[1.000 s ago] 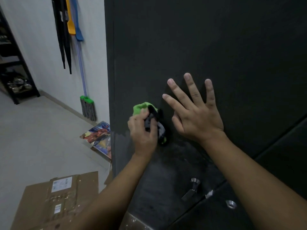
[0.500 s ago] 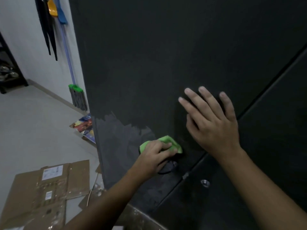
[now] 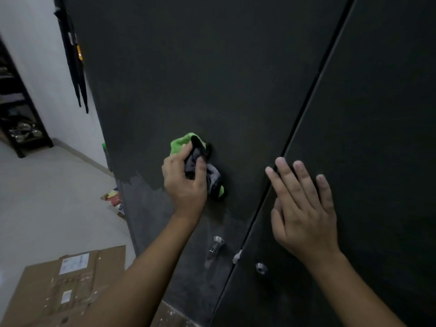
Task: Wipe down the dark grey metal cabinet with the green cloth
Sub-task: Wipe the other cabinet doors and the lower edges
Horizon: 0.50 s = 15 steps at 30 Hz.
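The dark grey metal cabinet (image 3: 212, 79) fills most of the view, its two doors meeting at a slanted seam. My left hand (image 3: 185, 182) grips the bunched green cloth (image 3: 181, 143), dirtied grey and black, and holds it against the left door. My right hand (image 3: 304, 208) lies flat with spread fingers on the right door, its fingertips at the seam. A lighter, dusty patch covers the left door's lower part below the cloth.
Two silver knobs sit low on the doors, the left knob (image 3: 215, 245) and the right knob (image 3: 260, 267). Flattened cardboard (image 3: 61, 279) lies on the floor at lower left. A dark shelf (image 3: 21, 119) stands by the white wall. Dark items (image 3: 73, 55) hang beside the cabinet.
My left hand has carried the cloth up the left door from the lower edge. My right hand has shifted right, from the left door onto the right door past the seam.
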Tool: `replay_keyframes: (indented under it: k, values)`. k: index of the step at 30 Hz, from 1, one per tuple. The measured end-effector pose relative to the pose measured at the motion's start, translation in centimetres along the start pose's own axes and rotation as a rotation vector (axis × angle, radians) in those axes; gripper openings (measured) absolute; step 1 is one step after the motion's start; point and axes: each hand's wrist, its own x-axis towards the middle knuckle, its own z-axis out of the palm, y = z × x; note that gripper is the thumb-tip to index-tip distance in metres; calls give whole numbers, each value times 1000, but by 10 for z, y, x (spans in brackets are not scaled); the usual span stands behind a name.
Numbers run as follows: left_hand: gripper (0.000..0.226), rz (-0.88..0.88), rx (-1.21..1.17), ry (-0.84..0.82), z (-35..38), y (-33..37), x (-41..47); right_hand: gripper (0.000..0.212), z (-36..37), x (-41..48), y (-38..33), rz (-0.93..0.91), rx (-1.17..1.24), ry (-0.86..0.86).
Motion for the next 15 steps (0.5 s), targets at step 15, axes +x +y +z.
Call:
replay_keyframes:
  k: [15]
  values:
    - [26,607,20,-748,-30,-41,-56,73,-7,-10,-2,4,-15,-72]
